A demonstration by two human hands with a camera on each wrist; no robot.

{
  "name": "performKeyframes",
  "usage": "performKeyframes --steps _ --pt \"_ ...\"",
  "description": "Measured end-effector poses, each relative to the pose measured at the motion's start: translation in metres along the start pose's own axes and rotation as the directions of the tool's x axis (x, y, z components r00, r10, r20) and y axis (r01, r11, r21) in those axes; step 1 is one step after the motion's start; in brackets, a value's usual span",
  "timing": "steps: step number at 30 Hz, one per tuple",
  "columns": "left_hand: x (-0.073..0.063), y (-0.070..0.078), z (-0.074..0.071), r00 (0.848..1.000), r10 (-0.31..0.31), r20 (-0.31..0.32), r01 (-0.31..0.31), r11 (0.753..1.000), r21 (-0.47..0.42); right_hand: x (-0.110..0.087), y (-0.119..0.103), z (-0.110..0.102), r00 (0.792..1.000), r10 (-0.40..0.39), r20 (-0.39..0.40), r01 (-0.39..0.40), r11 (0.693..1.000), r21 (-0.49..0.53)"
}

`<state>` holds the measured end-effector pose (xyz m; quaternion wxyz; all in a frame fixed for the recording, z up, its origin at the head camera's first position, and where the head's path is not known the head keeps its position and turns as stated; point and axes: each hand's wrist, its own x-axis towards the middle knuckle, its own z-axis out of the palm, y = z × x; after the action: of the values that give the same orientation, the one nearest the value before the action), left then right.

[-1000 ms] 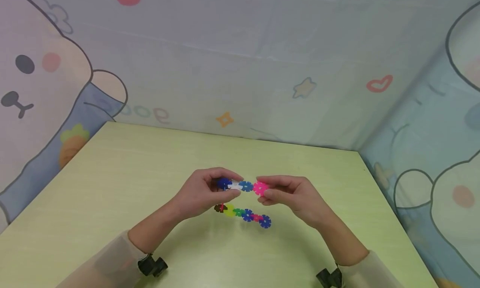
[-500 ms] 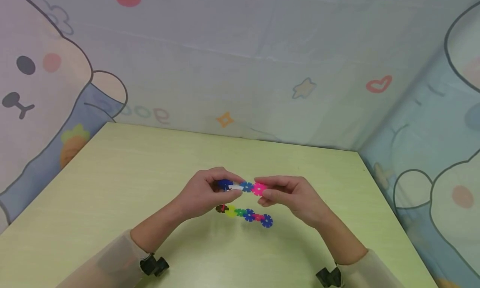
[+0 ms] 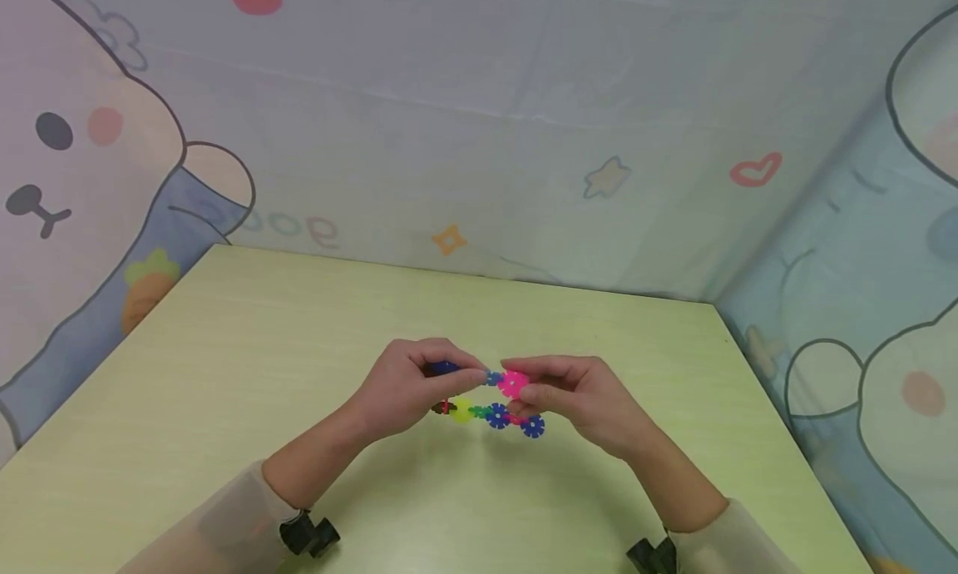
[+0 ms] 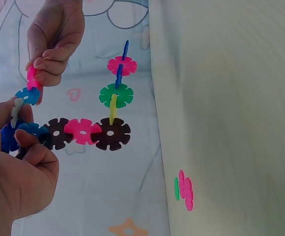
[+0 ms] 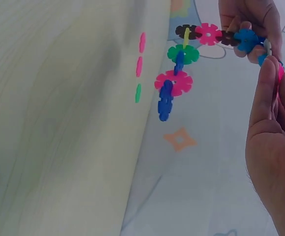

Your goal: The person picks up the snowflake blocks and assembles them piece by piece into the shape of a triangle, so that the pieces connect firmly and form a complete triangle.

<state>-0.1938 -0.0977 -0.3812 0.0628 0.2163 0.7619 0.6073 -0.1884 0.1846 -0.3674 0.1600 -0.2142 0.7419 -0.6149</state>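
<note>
My left hand (image 3: 410, 389) pinches a chain of slotted plastic snowflake discs, its fingers around the white disc (image 4: 16, 112) and the blue ones beside it. Opposite, my right hand (image 3: 591, 399) pinches a pink snowflake disc (image 3: 512, 384) between thumb and fingers. That disc meets the light blue disc (image 4: 28, 96) at the chain's end; how deep the slots sit cannot be told. From the left hand the chain bends through a dark brown disc (image 4: 110, 133) to yellow, a green disc (image 4: 116, 95), blue and pink, ending in a blue disc (image 3: 532, 427). It hangs above the table.
On the pale wooden table (image 3: 314, 308), several loose pink pieces (image 5: 139, 66) and a green piece (image 5: 138, 93) show in the wrist views. A printed cloth (image 3: 479, 125) backs the table's far edge and right side. Black wrist cameras (image 3: 310, 534) sit at both cuffs.
The right hand has shifted slightly left and down with the pink disc, and the left fingers now cover the white disc in the head view. The chain's free end has swung up a little.
</note>
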Motion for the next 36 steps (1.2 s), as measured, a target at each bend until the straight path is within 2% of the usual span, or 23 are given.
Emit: performKeyframes --steps 8,14,19,23,26,29,36 --pt "-0.001 -0.001 0.0 1.0 -0.002 0.016 0.003 0.998 -0.066 0.004 0.002 0.001 0.999 0.016 0.046 -0.015 0.999 -0.032" --pt "0.001 -0.004 -0.003 0.999 -0.032 0.035 0.035 0.995 -0.097 0.007 0.003 0.002 0.999 0.015 0.039 -0.012 0.997 -0.074" --pt "0.001 -0.007 -0.009 0.997 -0.054 0.05 0.06 0.99 -0.126 0.01 0.0 0.0 0.998 -0.003 0.07 0.011 0.994 -0.113" --pt "-0.001 -0.006 -0.015 0.997 -0.059 0.04 0.064 0.991 -0.119 0.014 0.002 -0.006 0.999 0.0 0.041 0.006 0.99 -0.141" --pt "-0.003 -0.004 -0.019 0.997 -0.068 0.026 0.071 0.991 -0.114 0.021 0.01 -0.012 1.0 0.015 -0.009 -0.016 0.987 -0.157" --pt "-0.004 -0.003 -0.023 0.996 -0.082 0.022 0.084 0.989 -0.119 0.034 0.025 -0.017 0.999 0.044 -0.023 -0.047 0.986 -0.16" --pt "-0.007 -0.003 -0.028 0.996 -0.085 0.041 0.09 0.987 -0.131 0.07 0.059 -0.012 0.985 0.145 0.097 -0.113 0.954 -0.276"
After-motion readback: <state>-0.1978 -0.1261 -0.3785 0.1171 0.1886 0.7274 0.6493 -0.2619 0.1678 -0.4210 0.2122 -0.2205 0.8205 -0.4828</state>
